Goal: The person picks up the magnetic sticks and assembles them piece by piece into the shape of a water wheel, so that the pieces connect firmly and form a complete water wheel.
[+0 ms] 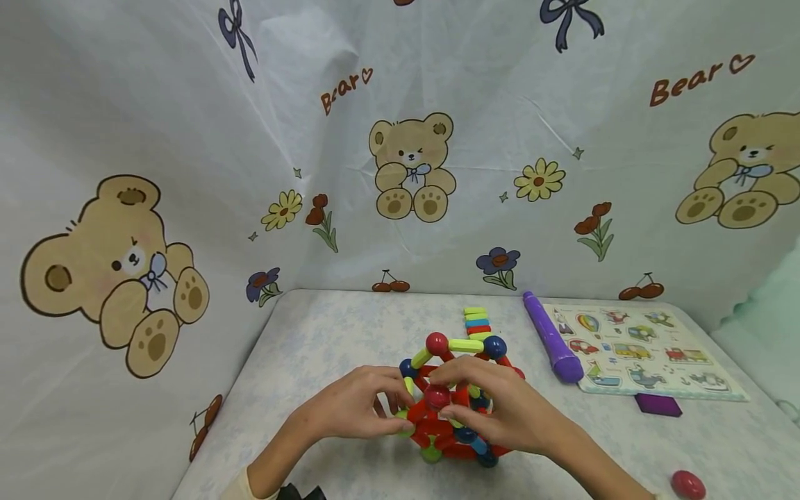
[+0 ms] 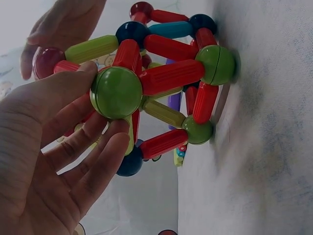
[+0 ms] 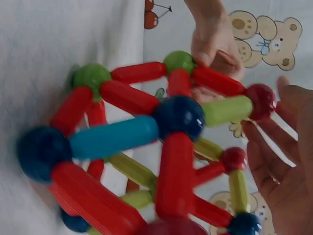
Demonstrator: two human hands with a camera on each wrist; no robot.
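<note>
A ball-and-rod construction toy (image 1: 465, 345) of red, green and blue balls and colored rods stands on the table in front of me. My left hand (image 1: 356, 403) pinches a green ball (image 2: 116, 93) on its near left side, thumb and fingertips on either side. With thumb and fingers, my right hand (image 1: 500, 410) holds a red ball (image 3: 260, 102) at the near upper corner. That ball joins a yellow-green rod (image 3: 227, 110) and a red rod (image 3: 217, 81). In the head view, my right hand hides part of the frame's right side.
Short colored rods (image 1: 477, 323) lie in a row behind the toy. A purple toy microphone (image 1: 553, 337) lies to the right, beside a picture puzzle board (image 1: 644, 351). A purple block (image 1: 657, 405) and a loose red ball (image 1: 688, 484) are nearer on the right. A bear-print sheet hangs behind.
</note>
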